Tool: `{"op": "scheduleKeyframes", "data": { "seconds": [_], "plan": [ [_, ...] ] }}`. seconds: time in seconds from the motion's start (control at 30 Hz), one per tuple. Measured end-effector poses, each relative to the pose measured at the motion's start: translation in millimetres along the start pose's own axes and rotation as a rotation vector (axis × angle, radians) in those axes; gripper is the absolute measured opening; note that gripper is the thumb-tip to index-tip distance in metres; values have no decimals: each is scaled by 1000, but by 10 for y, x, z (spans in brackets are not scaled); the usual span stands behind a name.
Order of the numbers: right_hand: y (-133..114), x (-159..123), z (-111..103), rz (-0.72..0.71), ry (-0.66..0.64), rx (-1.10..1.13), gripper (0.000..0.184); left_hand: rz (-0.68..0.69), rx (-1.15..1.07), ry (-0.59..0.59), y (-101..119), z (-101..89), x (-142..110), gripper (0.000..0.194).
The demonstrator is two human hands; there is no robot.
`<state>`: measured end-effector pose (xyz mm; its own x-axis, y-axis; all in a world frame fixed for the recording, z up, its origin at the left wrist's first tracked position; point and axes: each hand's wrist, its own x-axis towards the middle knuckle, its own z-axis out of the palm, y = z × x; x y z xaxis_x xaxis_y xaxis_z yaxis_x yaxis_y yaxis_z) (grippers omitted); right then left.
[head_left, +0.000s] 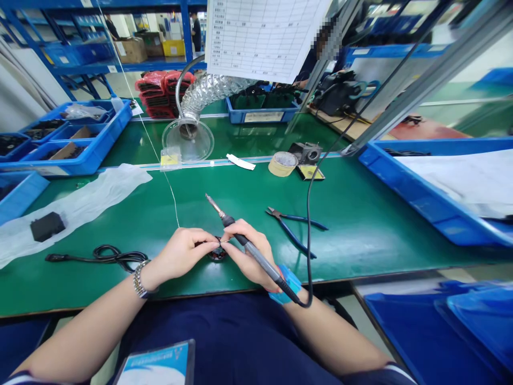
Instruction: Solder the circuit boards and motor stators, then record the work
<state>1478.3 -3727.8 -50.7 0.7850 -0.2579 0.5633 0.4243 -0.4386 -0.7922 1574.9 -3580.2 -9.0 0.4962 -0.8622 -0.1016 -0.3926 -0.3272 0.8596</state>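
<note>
My left hand (189,249) is closed in a pinch over a small round dark part (217,254) on the green table. What its fingertips grip is too small to make out, perhaps a thin wire end. A soldering iron (256,254) lies across my right hand (250,251), its tip pointing up and away to the left. The thumb and forefinger of that hand also pinch close to the round part, almost touching my left fingertips. A thin white strand (173,195) hangs down to just behind my left hand.
Blue-handled cutters (298,230) lie right of my hands, with a tape roll (282,163) and soldering iron stand (306,155) behind. At left are a coiled black cable (108,255) and a black block (47,226) on white wrap. A fume duct (216,91) and blue bins (441,187) flank the table (360,224).
</note>
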Motion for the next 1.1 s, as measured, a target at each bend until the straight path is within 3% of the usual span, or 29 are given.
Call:
{"op": "scheduleKeyframes", "data": {
  "seconds": [0.07,0.2,0.3,0.43,0.77,0.93,1.1],
  "plan": [
    [41,-49,40,7,62,39,22,6,-16,2,7,0,23,21],
    [141,-154,76,50,168,84,24,-130,-133,52,2,64,59,23],
    [214,-185,1,114,184,116,32,-96,-92,125,-17,107,84,23],
    [281,-169,-97,151,99,65,37,26,-1,163,-44,102,126,24],
    [282,-56,-102,-24,-79,-71,28,28,11,96,-74,62,188,22],
    [270,17,-164,-17,-184,-49,24,26,30,66,-75,66,240,21],
    [137,-19,-290,55,-140,-103,27,12,17,39,-102,90,293,20]
  ]
}}
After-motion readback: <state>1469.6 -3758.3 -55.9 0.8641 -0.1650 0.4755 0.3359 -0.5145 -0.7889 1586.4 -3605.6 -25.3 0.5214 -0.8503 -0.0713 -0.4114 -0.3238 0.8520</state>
